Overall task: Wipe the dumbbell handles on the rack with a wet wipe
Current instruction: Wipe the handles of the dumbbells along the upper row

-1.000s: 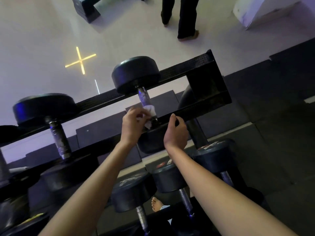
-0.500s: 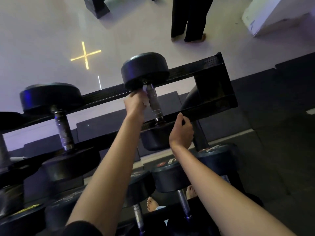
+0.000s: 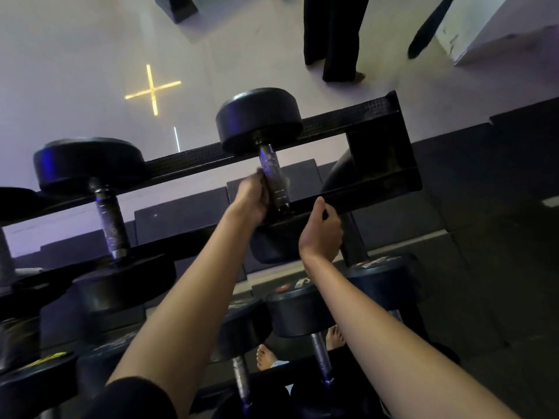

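A black dumbbell (image 3: 259, 119) lies across the top tier of the black rack (image 3: 381, 146), its knurled metal handle (image 3: 272, 176) pointing towards me. My left hand (image 3: 252, 198) is closed around the lower half of that handle, with the white wet wipe mostly hidden inside the fingers and blurred. My right hand (image 3: 322, 231) grips the near rail of the rack just right of the dumbbell. A second dumbbell (image 3: 90, 164) with a bare handle rests further left on the same tier.
Lower tiers hold more black dumbbells (image 3: 299, 309). A person in black trousers (image 3: 332, 37) stands on the pale floor beyond the rack. A yellow cross mark (image 3: 152, 89) is on the floor. My bare feet (image 3: 266, 356) show below the rack.
My left hand slid from the near end of the handle up to the far weight head, then back down to the lower half. My right hand stayed on the rail.
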